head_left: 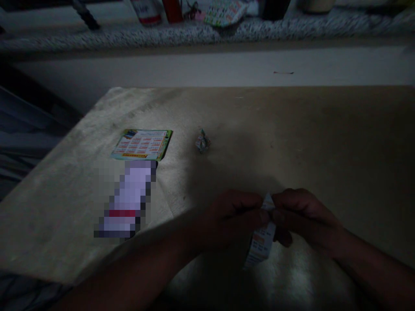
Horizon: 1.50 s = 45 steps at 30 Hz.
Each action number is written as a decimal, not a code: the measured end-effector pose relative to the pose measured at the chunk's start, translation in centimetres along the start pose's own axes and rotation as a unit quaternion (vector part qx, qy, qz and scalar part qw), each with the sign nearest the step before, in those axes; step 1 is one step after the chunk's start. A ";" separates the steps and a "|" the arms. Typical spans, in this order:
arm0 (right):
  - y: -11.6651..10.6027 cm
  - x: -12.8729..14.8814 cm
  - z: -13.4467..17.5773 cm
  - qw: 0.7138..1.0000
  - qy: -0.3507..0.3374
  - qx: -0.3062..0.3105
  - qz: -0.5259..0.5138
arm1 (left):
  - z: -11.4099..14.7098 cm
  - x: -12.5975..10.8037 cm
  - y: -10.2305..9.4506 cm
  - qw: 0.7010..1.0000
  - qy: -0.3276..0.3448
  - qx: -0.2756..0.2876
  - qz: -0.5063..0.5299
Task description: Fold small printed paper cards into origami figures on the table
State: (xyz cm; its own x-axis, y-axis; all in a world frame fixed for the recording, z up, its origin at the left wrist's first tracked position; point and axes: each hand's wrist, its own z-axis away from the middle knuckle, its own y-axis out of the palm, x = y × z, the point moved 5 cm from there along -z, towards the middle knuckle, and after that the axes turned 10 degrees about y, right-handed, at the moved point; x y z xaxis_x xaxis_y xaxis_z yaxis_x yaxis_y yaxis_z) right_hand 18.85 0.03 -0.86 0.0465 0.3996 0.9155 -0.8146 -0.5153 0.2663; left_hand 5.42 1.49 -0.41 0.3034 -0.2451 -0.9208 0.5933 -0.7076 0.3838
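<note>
A folded piece of printed paper (263, 242), pointed at the top, is held upright above the table between both hands. My left hand (238, 216) pinches its upper part from the left, thumb on the near side. From the other side, my right hand (296, 216) grips the same part, its thumb close to the left thumb. The paper's lower end hangs free and shows small lines of print. Farther back lies a small folded paper shape (202, 141) with coloured print, apart from both hands.
A printed calendar card (142, 144) lies at the left of the table (227, 108). Just in front of it is a pixelated phone-like object (131, 194). Behind the table, a speckled stone sill (194, 36) carries a red container (173, 11), a printed packet (225, 12) and other items.
</note>
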 end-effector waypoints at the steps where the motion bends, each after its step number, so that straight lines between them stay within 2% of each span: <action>1: 0.0 0.0 0.0 1.000 0.002 0.005 0.000 | 0.0 0.1 0.0 1.000 -0.006 0.002 0.001; 5: 0.0 0.2 0.1 0.999 -0.007 0.033 0.038 | -0.1 0.0 -0.3 1.000 -0.002 -0.008 -0.024; 9: 0.0 0.1 -0.2 0.998 0.005 0.045 0.046 | -0.2 -0.4 -0.2 0.995 0.021 -0.014 -0.092; 11: 0.0 0.0 -0.3 0.999 0.023 0.044 0.015 | -0.2 -0.3 -0.2 0.995 0.015 -0.024 -0.095; 14: -0.3 -0.3 -0.5 0.996 0.061 0.010 -0.062 | -0.3 0.1 -0.7 0.994 0.014 -0.063 -0.090; 16: -0.6 -0.5 -0.7 0.987 0.081 -0.015 -0.137 | -0.4 -0.2 -1.5 0.984 0.062 -0.101 -0.132; 18: -0.9 -0.7 -0.8 0.970 0.099 -0.027 -0.221 | -0.5 -1.2 -2.2 0.955 0.157 -0.119 -0.220; 21: -0.9 -1.0 -1.0 0.937 0.142 -0.003 -0.318 | -0.5 -2.7 -1.6 0.875 0.296 -0.046 -0.381; 24: -0.4 -1.5 -0.9 0.907 0.201 0.047 -0.367 | -0.5 -3.6 -1.2 0.821 0.349 -0.019 -0.451; 26: -0.2 -1.7 -0.7 0.908 0.224 0.059 -0.348 | -0.4 -4.0 -1.0 0.814 0.358 -0.022 -0.456; 28: -0.3 -1.6 -0.6 0.938 0.198 0.035 -0.283 | -0.3 -4.0 -1.2 0.837 0.333 -0.046 -0.431; 30: -0.8 -0.9 -0.6 0.980 0.121 -0.038 -0.155 | -0.2 -3.3 -2.0 0.885 0.264 -0.105 -0.369; 31: -1.1 -0.4 -0.5 0.991 0.074 -0.084 -0.070 | -0.2 -2.8 -2.4 0.910 0.219 -0.136 -0.324; 33: -1.4 0.9 0.0 0.981 -0.017 -0.159 0.109 | -0.1 -1.4 -2.9 0.952 0.133 -0.176 -0.213; 36: -0.9 2.1 0.5 0.937 -0.117 -0.179 0.276 | -0.3 -0.2 -2.7 0.977 0.072 -0.187 -0.069; 39: -0.5 2.3 0.7 0.918 -0.161 -0.167 0.323 | -0.5 0.2 -2.4 0.980 0.041 -0.193 -0.006; 45: -0.4 1.8 0.5 0.934 -0.157 -0.160 0.280 | -0.4 0.5 -2.0 0.983 0.025 -0.181 0.023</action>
State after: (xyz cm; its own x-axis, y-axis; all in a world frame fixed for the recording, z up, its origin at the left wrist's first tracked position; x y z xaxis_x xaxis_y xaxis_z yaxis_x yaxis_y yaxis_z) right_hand 19.58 0.59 0.80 -0.3114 -0.1326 0.9410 -0.8907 -0.3045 -0.3376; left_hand 4.69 3.10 -1.58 0.3664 -0.2321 -0.9011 0.8015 -0.4131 0.4323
